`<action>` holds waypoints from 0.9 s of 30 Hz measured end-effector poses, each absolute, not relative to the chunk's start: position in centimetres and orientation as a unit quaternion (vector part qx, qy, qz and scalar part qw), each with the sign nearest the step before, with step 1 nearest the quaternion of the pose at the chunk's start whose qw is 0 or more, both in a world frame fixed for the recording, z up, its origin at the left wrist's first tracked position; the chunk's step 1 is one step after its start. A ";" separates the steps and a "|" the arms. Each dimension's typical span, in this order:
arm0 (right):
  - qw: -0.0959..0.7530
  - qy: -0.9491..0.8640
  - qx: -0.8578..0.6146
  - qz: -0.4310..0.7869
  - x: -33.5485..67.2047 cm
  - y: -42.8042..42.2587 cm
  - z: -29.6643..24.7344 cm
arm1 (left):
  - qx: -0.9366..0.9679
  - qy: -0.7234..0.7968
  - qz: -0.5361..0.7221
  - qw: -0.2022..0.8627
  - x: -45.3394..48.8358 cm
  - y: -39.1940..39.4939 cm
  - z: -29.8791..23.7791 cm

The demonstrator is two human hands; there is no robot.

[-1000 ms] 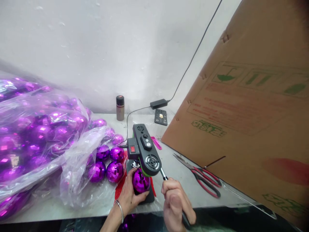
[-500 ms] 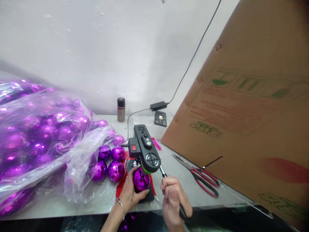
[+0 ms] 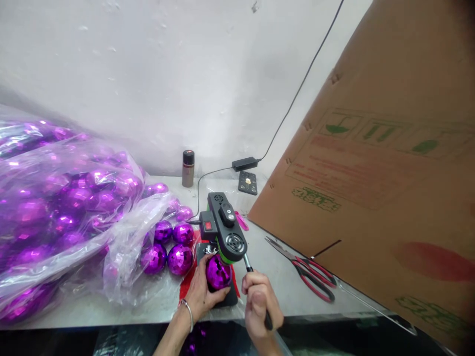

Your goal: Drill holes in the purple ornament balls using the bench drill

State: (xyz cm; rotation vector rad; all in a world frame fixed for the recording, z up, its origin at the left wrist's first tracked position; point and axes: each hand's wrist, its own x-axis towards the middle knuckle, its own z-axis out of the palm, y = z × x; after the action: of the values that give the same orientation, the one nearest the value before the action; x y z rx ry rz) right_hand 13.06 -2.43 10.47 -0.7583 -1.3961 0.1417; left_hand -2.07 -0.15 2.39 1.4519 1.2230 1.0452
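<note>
A shiny purple faceted ball [image 3: 218, 273] sits in the grip of my left hand [image 3: 202, 289], thumb on its near right side and fingers on its left. The ball is right under the front end of a black and green press machine [image 3: 227, 227] with a red switch. Whether ball and press head touch, I cannot tell. My right hand [image 3: 261, 301] is closed round the black handle of the machine's lever [image 3: 248, 262]. Beneath the ball lies the black base plate [image 3: 228, 299], partly over a red sheet [image 3: 187, 284].
Several loose purple balls [image 3: 180, 259] lie left of the machine, beside a large clear bag [image 3: 126, 247] full of them. Red-handled scissors [image 3: 308, 272] lie at the right against a big cardboard box [image 3: 356, 173]. Behind stand a brown bottle [image 3: 188, 170], a power adapter [image 3: 245, 163] and a phone-like black slab [image 3: 247, 183].
My right hand has swung the lever handle a little to the left and toward the machine. My left hand still holds the ball under the press; the whole view has shifted slightly.
</note>
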 end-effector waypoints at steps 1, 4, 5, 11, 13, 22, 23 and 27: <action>0.699 -0.622 -0.346 0.070 13.1 -2.5 11.5 | 0.591 0.497 0.429 0.469 -2.1 -0.1 2.3; 0.697 -0.602 -0.375 0.110 12.9 -2.7 15.7 | 0.589 0.493 0.437 0.468 -2.1 0.0 2.3; 0.692 -0.599 -0.385 0.122 12.8 -2.6 17.1 | 0.588 0.494 0.441 0.465 -2.1 -0.1 2.3; 0.686 -0.574 -0.435 0.107 12.4 -3.1 18.2 | 0.559 0.544 0.472 0.411 -4.3 -4.4 1.0; 0.679 -0.569 -0.454 0.098 12.8 -4.5 15.1 | 0.562 0.546 0.471 0.404 -6.2 -7.6 -0.3; 0.081 -0.737 -0.549 0.385 15.4 -16.2 -1.4 | 0.549 0.630 0.372 0.404 -9.0 -17.7 -5.2; 0.019 -0.723 -0.547 0.423 15.7 -16.8 -1.9 | 0.547 0.639 0.368 0.396 -9.0 -17.8 -5.5; -0.023 -0.711 -0.504 0.489 18.3 -17.9 -1.7 | 0.594 0.608 0.278 0.448 -10.4 -17.7 -5.8</action>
State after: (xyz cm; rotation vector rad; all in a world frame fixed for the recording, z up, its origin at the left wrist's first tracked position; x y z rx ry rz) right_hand 18.25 -17.88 -1.68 -1.6074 -2.2677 1.5596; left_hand -10.42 -17.71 -5.76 1.4697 1.5045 0.6886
